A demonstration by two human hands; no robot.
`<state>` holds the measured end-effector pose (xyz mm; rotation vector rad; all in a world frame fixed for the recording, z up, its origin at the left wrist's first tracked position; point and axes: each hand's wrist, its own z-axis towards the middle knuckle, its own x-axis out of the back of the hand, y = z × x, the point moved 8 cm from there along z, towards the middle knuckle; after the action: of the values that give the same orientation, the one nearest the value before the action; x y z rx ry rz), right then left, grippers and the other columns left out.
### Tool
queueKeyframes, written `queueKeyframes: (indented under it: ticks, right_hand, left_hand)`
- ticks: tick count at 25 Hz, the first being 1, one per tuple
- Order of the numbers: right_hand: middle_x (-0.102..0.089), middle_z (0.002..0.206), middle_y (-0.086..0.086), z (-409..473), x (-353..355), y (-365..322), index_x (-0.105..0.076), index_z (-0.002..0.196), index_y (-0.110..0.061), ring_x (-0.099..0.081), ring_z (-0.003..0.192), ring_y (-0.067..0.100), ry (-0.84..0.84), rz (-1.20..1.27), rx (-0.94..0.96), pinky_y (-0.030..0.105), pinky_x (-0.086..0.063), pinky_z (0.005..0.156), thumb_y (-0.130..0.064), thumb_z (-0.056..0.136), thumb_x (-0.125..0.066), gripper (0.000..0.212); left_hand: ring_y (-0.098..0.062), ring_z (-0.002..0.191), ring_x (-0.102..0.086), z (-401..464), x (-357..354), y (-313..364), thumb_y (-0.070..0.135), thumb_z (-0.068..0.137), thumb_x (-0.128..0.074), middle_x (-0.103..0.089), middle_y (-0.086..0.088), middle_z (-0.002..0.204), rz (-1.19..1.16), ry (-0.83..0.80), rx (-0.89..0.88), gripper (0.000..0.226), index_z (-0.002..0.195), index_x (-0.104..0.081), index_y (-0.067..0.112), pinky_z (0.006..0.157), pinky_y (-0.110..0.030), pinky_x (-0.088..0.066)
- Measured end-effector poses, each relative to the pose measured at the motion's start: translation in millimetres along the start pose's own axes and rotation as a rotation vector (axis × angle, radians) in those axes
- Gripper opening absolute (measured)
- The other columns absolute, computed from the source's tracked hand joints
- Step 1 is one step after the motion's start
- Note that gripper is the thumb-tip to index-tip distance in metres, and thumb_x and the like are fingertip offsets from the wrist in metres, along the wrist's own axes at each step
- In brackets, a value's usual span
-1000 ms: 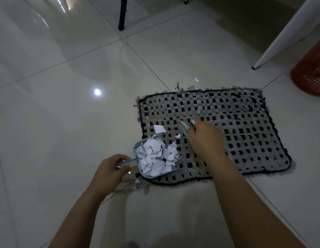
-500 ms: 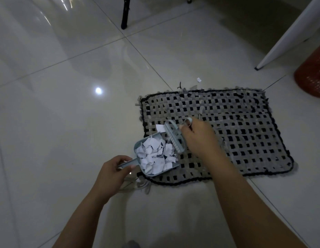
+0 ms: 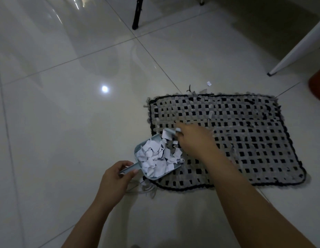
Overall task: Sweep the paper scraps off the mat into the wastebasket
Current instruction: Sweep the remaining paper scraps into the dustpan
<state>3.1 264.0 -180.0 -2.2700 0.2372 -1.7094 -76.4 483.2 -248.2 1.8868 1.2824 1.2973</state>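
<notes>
Heaped inside the dustpan, at the near left corner of the mat, lie the paper scraps: white, torn into small ragged pieces, piled above the pan's low pale-blue walls, with one piece standing up at the pan's far edge. The pan's open mouth rests on the mat's weave, while its handle sticks out over the tiled floor on the left of the mat. The left hand grips that handle, fingers and thumb curled round it. The right hand hovers over the mat just beyond the pan, curled round a small pale-blue brush whose tip shows at the knuckles; the hand is blurred, so the bristles cannot be made out.

The mat is woven grey and black in a check, with a black border and frayed grey strands at its near left corner and along its far edge. One stray scrap lies on the floor just past the mat's far edge, apart from it. Well beyond the mat's right far corner a red wastebasket is cut off by the frame edge, with a white slanted leg near it. A black leg stands far beyond the mat's left side. Glossy bare tile spreads to the left of the mat and in front of it.
</notes>
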Motion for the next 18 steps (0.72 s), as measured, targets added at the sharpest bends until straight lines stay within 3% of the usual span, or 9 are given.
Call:
queueKeyframes:
  ticks: [2, 5, 8, 11, 14, 18]
  right_hand:
    - [-0.036, 0.057, -0.001, -15, -6, -10, -0.045, 0.081, -0.016, -0.032, 0.048, 0.016, -0.035, 0.036, 0.045, 0.025, -0.018, 0.044, -0.014, 0.094, -0.04, 0.014]
    - [-0.032, 0.055, -0.008, -23, 0, -10, -0.031, 0.064, -0.022, -0.029, 0.048, 0.009, -0.023, 0.097, 0.054, 0.024, -0.02, 0.045, -0.018, 0.094, -0.04, 0.032]
    - [-0.035, 0.055, -0.007, -28, 19, 10, -0.036, 0.068, -0.023, -0.033, 0.048, 0.01, 0.063, 0.151, -0.056, 0.025, -0.022, 0.044, -0.02, 0.095, -0.04, 0.027]
    - [-0.035, 0.053, -0.005, -41, 26, 36, -0.029, 0.057, -0.025, -0.033, 0.046, 0.009, 0.179, 0.167, -0.244, 0.024, -0.021, 0.043, -0.019, 0.094, -0.041, 0.039]
    - [-0.033, 0.053, -0.004, -56, 9, 34, -0.04, 0.069, -0.013, -0.036, 0.048, 0.014, 0.195, 0.195, -0.313, 0.023, -0.021, 0.043, -0.017, 0.093, -0.041, 0.025]
    - [-0.027, 0.051, -0.005, -57, -13, -1, -0.051, 0.084, -0.007, -0.032, 0.045, 0.015, 0.153, 0.213, -0.211, 0.023, -0.017, 0.041, -0.013, 0.093, -0.04, 0.016]
  left_hand:
    - [0.004, 0.041, -0.05, 1, -3, 0, 0.014, 0.081, -0.069, -0.064, 0.002, 0.072, 0.005, -0.006, -0.004, 0.011, 0.081, -0.064, 0.023, 0.045, -0.012, -0.038]
    - [0.004, 0.04, -0.05, 3, -4, -2, 0.011, 0.082, -0.068, -0.063, 0.001, 0.072, -0.029, -0.025, 0.012, 0.014, 0.081, -0.064, 0.024, 0.042, -0.007, -0.037]
    - [0.005, 0.042, -0.051, 6, 0, -1, 0.007, 0.081, -0.068, -0.062, 0.001, 0.07, -0.049, -0.046, 0.016, 0.014, 0.08, -0.065, 0.02, 0.042, -0.005, -0.037]
    - [0.006, 0.048, -0.055, 9, 4, 2, 0.005, 0.08, -0.069, -0.065, 0.0, 0.073, -0.041, -0.064, 0.007, 0.014, 0.081, -0.066, 0.019, 0.046, -0.004, -0.039]
    - [0.005, 0.054, -0.058, 10, 4, 5, 0.005, 0.078, -0.07, -0.067, 0.0, 0.075, -0.005, -0.091, 0.001, 0.011, 0.085, -0.068, 0.012, 0.05, -0.005, -0.043]
    - [0.0, 0.058, -0.058, 8, -1, 10, 0.005, 0.078, -0.07, -0.068, -0.001, 0.075, 0.023, -0.106, -0.017, 0.009, 0.083, -0.067, 0.013, 0.055, -0.011, -0.044]
